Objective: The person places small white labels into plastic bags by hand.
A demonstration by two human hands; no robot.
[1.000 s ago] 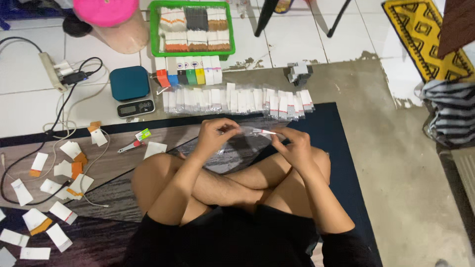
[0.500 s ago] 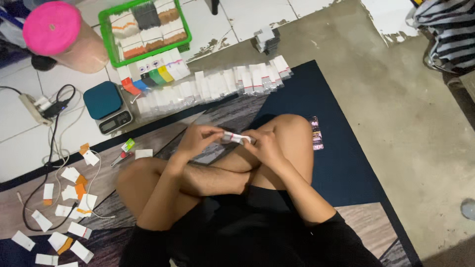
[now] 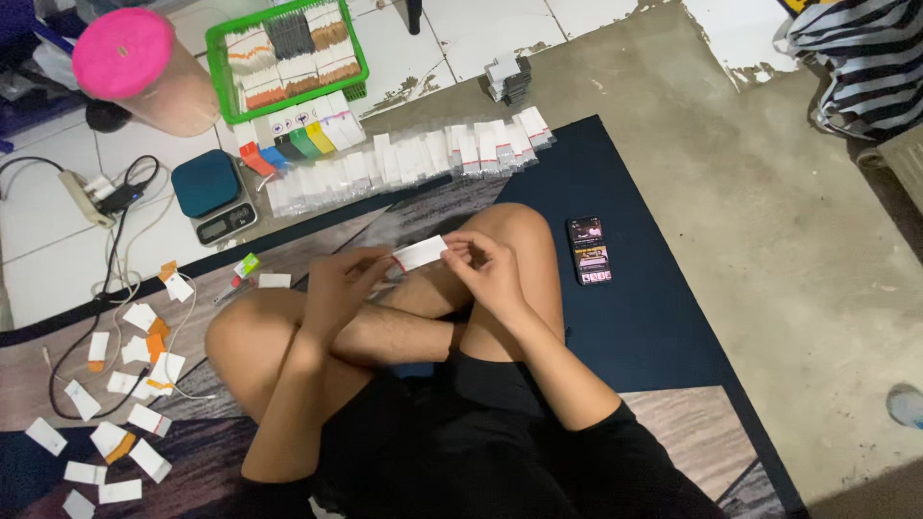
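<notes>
I sit cross-legged on a dark rug (image 3: 663, 317). Both hands hold one small white slip with a red end (image 3: 420, 253) above my knees. My left hand (image 3: 348, 281) pinches its left, red-tipped end. My right hand (image 3: 486, 268) grips its right end with fingers curled. A row of similar clear and white packets (image 3: 404, 159) lies on the rug's far edge, beyond the hands.
A phone (image 3: 588, 250) lies on the rug right of my knee. Loose white and orange slips (image 3: 125, 384) scatter at the left. A teal scale (image 3: 213, 192), a green basket (image 3: 288, 53), a pink-lidded jar (image 3: 144, 67) and a power strip with cables (image 3: 101, 192) stand behind.
The view has swung left and tilted, so the phone now shows at the right. Both hands keep the slip between them above the knees.
</notes>
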